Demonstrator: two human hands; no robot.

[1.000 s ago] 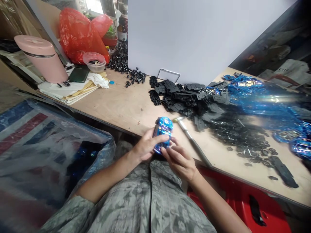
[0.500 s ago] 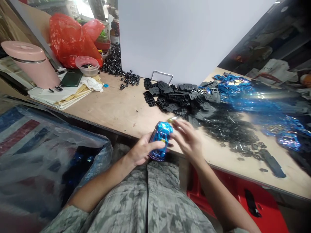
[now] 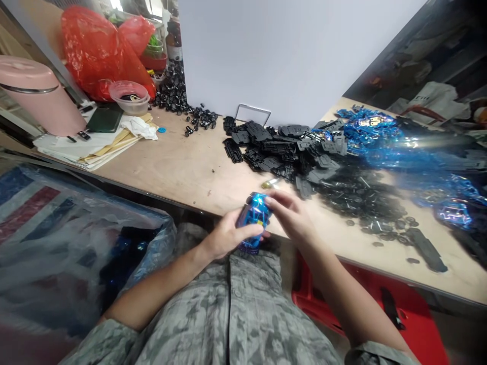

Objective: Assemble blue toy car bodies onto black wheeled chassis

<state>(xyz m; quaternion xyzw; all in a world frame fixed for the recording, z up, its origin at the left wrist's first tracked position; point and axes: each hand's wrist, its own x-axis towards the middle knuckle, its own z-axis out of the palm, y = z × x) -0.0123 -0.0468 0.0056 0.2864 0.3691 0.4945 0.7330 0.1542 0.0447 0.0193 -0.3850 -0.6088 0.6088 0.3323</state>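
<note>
A shiny blue toy car is held above my lap, just in front of the table's edge. My left hand wraps around its side, the thumb lying across the top. At the car's far end, my right hand grips the corner between thumb and fingers; part of those fingers is hidden. A small tool with a yellowish handle lies on the table just beyond my right hand. Behind it spreads a pile of black plastic car bases.
Wheels and axles lie heaped to the right, near blue car shells. More black wheels sit at the back left beside a red bag, a clear bowl and a pink flask. A white panel stands behind.
My right hand has let go of the yellowish-handled tool, which now lies on the table. That hand has come down onto the toy car, and the car has tilted slightly.
</note>
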